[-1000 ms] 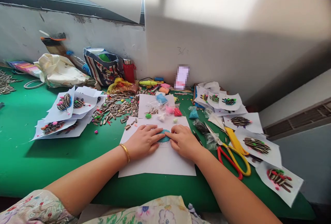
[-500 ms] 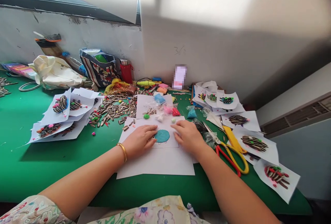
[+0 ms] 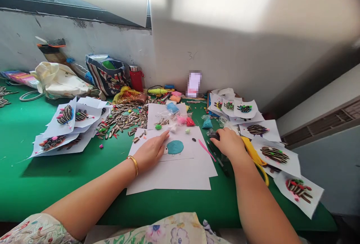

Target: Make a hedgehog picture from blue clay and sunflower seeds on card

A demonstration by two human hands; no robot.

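Note:
My left hand [image 3: 150, 150] lies flat on the white paper [image 3: 168, 174], fingers stretched out, beside a small animal drawing with a blue clay body [image 3: 175, 147]. Off to the right, my right hand [image 3: 229, 144] has its thumb and fingers closed around a small clear bag of black clay [image 3: 212, 134]. Between the hands are a dark oval bit [image 3: 194, 139], a pink modelling tool [image 3: 206, 150] and a dark pen [image 3: 221, 163]. Pale green [image 3: 187, 131], green [image 3: 158, 127] and red clay [image 3: 190, 122] sit at the paper's upper part.
Sunflower seeds [image 3: 122, 122] are heaped behind the paper. Finished seed pictures lie in a left stack [image 3: 63, 139] and along the right [image 3: 275, 154]. Yellow-handled scissors [image 3: 264, 172] are partly hidden by my right arm. Bags and a red bottle [image 3: 136, 79] line the wall.
My right hand has left the paper and moved right to the bag of black clay, uncovering the pink tool and pen. My left hand stays on the paper, its fingers drawn slightly off the blue shape.

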